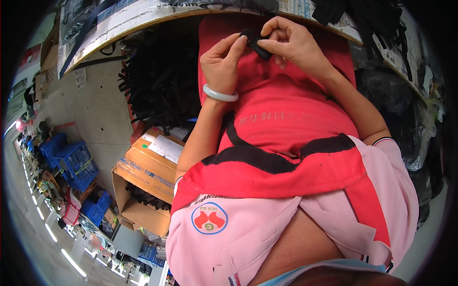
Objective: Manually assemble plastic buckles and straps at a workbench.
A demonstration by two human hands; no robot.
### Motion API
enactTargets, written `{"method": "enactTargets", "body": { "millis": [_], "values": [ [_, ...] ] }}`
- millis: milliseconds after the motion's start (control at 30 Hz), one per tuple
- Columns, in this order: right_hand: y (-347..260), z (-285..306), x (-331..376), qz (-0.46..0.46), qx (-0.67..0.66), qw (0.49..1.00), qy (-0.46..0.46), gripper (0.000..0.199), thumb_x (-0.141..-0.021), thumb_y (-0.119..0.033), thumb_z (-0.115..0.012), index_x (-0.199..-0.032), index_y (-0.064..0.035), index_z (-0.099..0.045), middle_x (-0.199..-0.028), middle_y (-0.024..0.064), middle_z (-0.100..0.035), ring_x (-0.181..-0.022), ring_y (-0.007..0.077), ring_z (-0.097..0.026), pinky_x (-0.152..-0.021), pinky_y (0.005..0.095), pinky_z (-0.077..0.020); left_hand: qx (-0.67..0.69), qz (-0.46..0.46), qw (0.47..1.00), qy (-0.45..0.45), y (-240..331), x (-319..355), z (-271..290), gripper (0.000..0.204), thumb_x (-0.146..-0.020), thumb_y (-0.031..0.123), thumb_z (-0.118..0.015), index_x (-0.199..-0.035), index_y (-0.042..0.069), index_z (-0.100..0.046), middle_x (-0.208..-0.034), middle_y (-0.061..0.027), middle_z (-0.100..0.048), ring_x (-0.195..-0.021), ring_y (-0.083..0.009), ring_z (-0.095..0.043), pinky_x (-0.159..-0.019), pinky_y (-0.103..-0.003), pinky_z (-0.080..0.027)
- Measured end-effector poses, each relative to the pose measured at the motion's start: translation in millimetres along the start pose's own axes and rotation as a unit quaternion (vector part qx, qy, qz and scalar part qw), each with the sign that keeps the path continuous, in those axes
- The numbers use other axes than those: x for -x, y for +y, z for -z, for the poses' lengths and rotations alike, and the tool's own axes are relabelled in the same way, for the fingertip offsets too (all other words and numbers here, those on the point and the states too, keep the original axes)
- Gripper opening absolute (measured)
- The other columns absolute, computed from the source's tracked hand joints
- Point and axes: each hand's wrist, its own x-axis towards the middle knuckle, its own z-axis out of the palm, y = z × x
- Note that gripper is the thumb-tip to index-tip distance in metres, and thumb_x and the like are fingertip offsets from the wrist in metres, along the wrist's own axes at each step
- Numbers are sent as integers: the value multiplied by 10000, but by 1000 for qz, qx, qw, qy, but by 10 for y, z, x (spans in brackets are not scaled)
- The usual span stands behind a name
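Observation:
My left hand (222,62), with a pale bangle (220,94) at its wrist, pinches one end of a short black strip (260,50) between thumb and fingertips. The thumb and bent fingers of my right hand (298,46) close on the strip's other side. It looks like a piece of strap or webbing, but its exact kind cannot be made out. Both hands are raised over the lap of a red apron (286,109), just in front of the table edge. The fingers hide part of the strip.
A worktable (138,28) curves across the far side, with black straps (367,24) piled at its right. Beneath it, at left, lies a heap of black strips (157,81). An open cardboard box (148,162) stands by my left arm; blue crates (76,162) sit farther left.

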Motion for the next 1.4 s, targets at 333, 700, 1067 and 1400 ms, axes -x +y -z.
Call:
{"method": "enactTargets", "body": {
  "millis": [333, 700, 1067, 1400],
  "values": [
    [148, 70, -114, -134, -131, 974, -128, 220, -937, -282, -611, -916, -63, -618, -654, -41, -533, -458, 11, -447, -412, 152, -337, -7, -37, 996, -80, 21, 57, 91, 156, -869, -18, -649, -1017, -32, -698, -904, -50, -684, -823, -94, -615, -749, -204, -503],
    [276, 90, -306, -47, -33, 998, -8, 173, -948, -261, -594, -913, -92, -612, -662, -68, -493, -540, 3, -436, -491, 165, -352, -264, -43, 963, 26, 826, 422, 1577, 168, -827, -39, -671, -990, -14, -703, -928, -41, -670, -845, -106, -597, -764, -214, -470],
    [441, 63, -250, -60, -20, 996, -62, 179, -918, -220, -617, -887, -44, -631, -671, -8, -579, -555, 58, -518, -498, 208, -423, -197, -30, 979, 52, 48, -234, 1262, 244, -865, 30, -656, -1108, 9, -664, -1000, -59, -662, -871, -122, -637, -773, -240, -518],
    [549, 85, -238, -34, 2, 992, -120, 135, -901, -128, -592, -881, 3, -615, -712, 22, -607, -585, 75, -536, -537, 234, -456, -604, -327, 727, 17, 362, -2168, 95, 572, -831, 484, -657, -1250, 99, -594, -1259, -207, -562, -1181, -358, -526, -996, -437, -409]
  ]
}}
